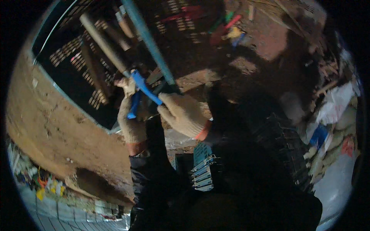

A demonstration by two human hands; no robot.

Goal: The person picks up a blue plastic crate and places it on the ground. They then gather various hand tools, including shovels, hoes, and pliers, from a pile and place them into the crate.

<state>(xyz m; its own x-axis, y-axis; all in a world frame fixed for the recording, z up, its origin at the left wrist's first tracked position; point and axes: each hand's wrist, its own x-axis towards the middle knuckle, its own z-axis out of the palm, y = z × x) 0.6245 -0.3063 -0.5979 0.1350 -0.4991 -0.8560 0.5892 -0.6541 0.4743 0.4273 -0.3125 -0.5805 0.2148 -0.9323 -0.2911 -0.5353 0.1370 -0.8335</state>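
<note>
My left hand (pixel 131 115), in a beige knit glove with an orange cuff, is closed around the near end of a pale pole (pixel 104 43). Blur hides its exact fingertip contact. A blue-handled hand tool (pixel 146 89) spans between my hands, its upper end close to my left fingers. My right hand (pixel 183 114), in a matching glove, grips the lower end of that blue handle. A second blue handle (pixel 133 106) lies along the inner side of my left hand; whether both belong to one tool is unclear. The tool's head is hidden.
A blue-green bar (pixel 150 43) runs beyond my hands over a dark slatted crate (pixel 98 115) holding pole pieces. Bare soil (pixel 63 121) spreads leftward. Coloured tools (pixel 231 26) lie at the top. Pale sheeting (pixel 336 170) and full sacks (pixel 341 130) stand at the right.
</note>
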